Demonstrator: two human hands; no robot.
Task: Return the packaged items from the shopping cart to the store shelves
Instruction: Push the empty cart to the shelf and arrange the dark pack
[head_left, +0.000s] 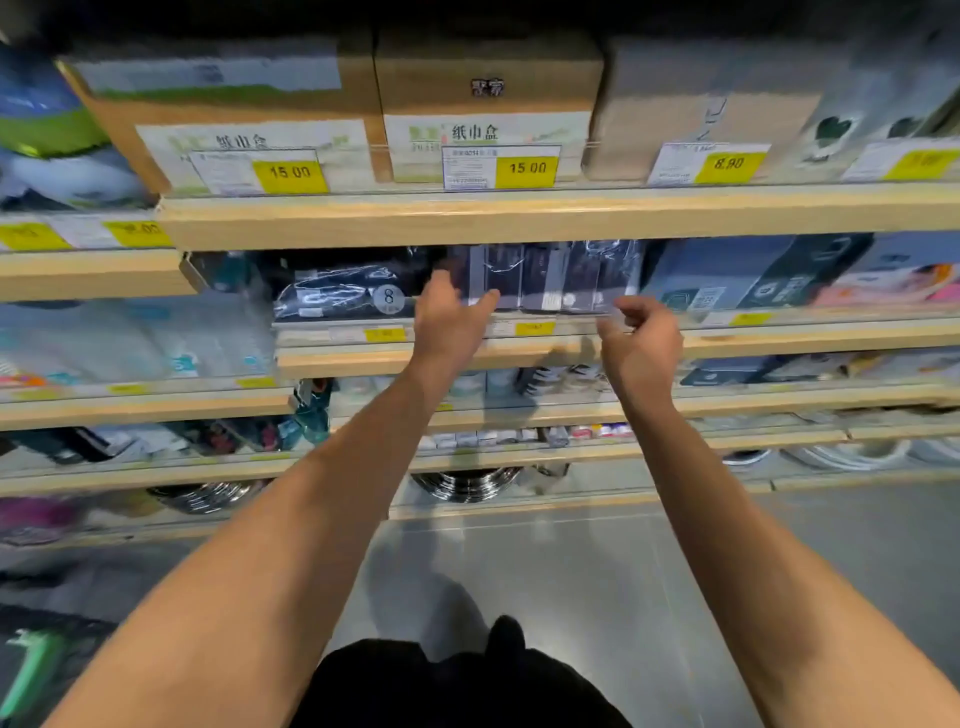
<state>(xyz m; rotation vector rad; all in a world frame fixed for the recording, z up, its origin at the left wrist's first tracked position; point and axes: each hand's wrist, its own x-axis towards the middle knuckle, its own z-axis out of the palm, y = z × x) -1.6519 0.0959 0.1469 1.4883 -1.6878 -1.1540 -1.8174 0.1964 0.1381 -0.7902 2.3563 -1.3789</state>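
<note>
Several dark packages in clear shiny wrap (561, 275) stand in a row on a wooden shelf (519, 356) at chest height. My left hand (449, 322) is raised at the left end of the row, its fingers spread against the front of a package. At the row's right end my right hand (641, 343) has its fingers curled, pinching the lower right edge of the wrap. A flat dark package marked 8 (337, 299) lies to the left of the row. The shopping cart is out of view.
Brown cardboard boxes (483, 104) with yellow price tags sit on the shelf above. Blue and pink packs (779, 275) lie to the right, pale packs to the left. Lower shelves hold small goods and metal bowls (465, 483). Grey floor lies below me.
</note>
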